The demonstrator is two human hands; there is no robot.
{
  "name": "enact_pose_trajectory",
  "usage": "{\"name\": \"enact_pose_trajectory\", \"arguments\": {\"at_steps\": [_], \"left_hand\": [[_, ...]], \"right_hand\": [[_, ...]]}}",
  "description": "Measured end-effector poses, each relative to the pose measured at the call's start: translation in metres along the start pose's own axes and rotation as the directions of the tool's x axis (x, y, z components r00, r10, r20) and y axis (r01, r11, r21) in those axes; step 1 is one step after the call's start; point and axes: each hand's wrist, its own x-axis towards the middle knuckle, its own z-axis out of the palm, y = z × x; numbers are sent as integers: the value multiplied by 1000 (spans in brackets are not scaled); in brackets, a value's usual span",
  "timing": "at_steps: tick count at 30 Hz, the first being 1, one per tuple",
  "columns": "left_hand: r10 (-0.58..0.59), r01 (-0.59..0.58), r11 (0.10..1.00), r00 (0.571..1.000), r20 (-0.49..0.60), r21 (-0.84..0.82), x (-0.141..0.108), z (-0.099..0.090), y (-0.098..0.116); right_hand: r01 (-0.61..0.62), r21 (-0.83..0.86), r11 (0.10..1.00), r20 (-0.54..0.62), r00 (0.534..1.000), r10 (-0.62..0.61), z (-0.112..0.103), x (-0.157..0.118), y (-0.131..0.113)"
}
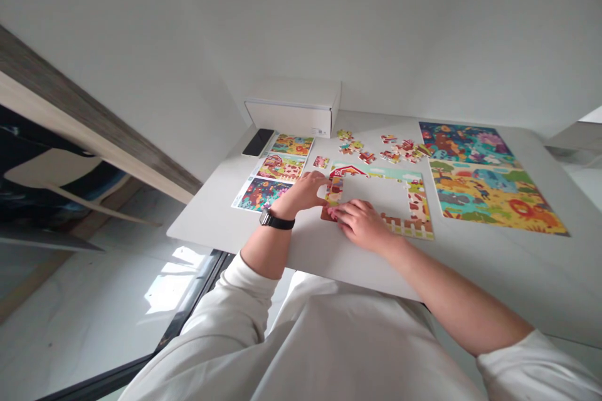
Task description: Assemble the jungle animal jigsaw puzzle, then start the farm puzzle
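Observation:
My left hand (301, 193) rests with its fingertips against a column of joined farm-scene puzzle pieces (335, 191). That column forms the left side of a partly built jigsaw border (404, 225) with a red barn at the top and a white fence along the bottom. My right hand (358, 223) lies just below, its fingertips on the border's lower left corner. Both hands hide part of the pieces beneath them. Loose jigsaw pieces (385, 149) lie in a scattered group beyond the border, and a single piece (321, 161) sits apart near my left hand.
Beyond the hands, a white table (226, 216) holds a white cardboard box (292, 109), a black smartphone (258, 142), picture cards (281, 167) and two assembled colourful jigsaws (489, 178). The table's near edge runs below my forearms, with a tiled floor beyond its left side.

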Motion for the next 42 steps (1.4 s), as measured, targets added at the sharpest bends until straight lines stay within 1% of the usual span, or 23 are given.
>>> {"name": "enact_pose_trajectory", "arguments": {"at_steps": [3,5,7,9,11,14,18,20,22,23,25,29,31,33,34,35,36,37,38,39,40,41,42], "left_hand": [[-69,71,997,991,-118,13,10,-8,-8],[-144,155,987,964,-223,32,22,-17,-15],[-188,214,974,943,-275,67,36,-26,-22],[-216,252,957,949,-230,141,52,-33,-28],[-261,286,929,956,-132,237,68,-37,-34],[-333,312,874,943,-8,373,90,-39,-42],[-343,240,842,930,136,483,111,-44,-53],[-332,201,851,922,200,486,118,-46,-56],[-323,191,869,917,232,457,123,-49,-59],[-321,199,880,918,231,431,125,-50,-60],[-320,242,907,928,189,346,127,-52,-61],[-326,315,935,944,43,161,121,-59,-57],[-315,314,943,949,-2,110,114,-59,-48],[-293,293,956,955,-35,-4,104,-55,-30],[-285,268,944,957,-62,-194,99,-49,-18],[-278,221,893,956,-94,-393,93,-42,-4],[-275,172,809,956,-103,-562,86,-33,11],[-269,134,701,959,-86,-701,80,-22,27],[-264,117,592,963,-54,-797,73,-10,42],[-263,124,509,965,-17,-852,67,2,56],[-269,133,448,963,9,-884,61,13,68],[-277,139,407,961,23,-903,56,24,78],[-288,139,387,957,24,-911,52,33,84]], "right_hand": [[7,39,999,-24,1000,-6,-1,-1,2],[23,79,997,-61,998,-18,-2,-1,4],[25,109,994,-111,994,-13,-3,0,8],[9,130,991,-168,986,13,-4,-1,14],[-18,148,989,-231,972,53,-6,-2,21],[-80,185,980,-337,931,139,-10,-7,32],[-149,309,939,-457,843,284,-18,-14,45],[-155,364,918,-493,805,331,-21,-16,50],[-147,395,907,-513,784,350,-23,-16,52],[-142,404,903,-518,779,354,-23,-16,52],[-137,425,895,-516,776,364,-23,-16,52],[-140,480,866,-471,792,389,-22,-17,50],[-146,501,853,-450,798,400,-21,-18,51],[-159,531,833,-435,792,428,-20,-18,52],[-168,555,814,-427,783,453,-20,-18,53],[-178,587,790,-416,771,483,-20,-18,53],[-187,624,759,-400,758,515,-20,-18,53],[-191,665,722,-380,746,547,-20,-17,53],[-191,705,683,-358,735,576,-20,-16,52],[-187,742,643,-337,726,600,-19,-15,52],[-181,774,607,-316,720,618,-19,-14,51],[-176,798,577,-299,716,632,-19,-14,50],[-174,815,553,-285,711,643,-18,-13,49]]}}
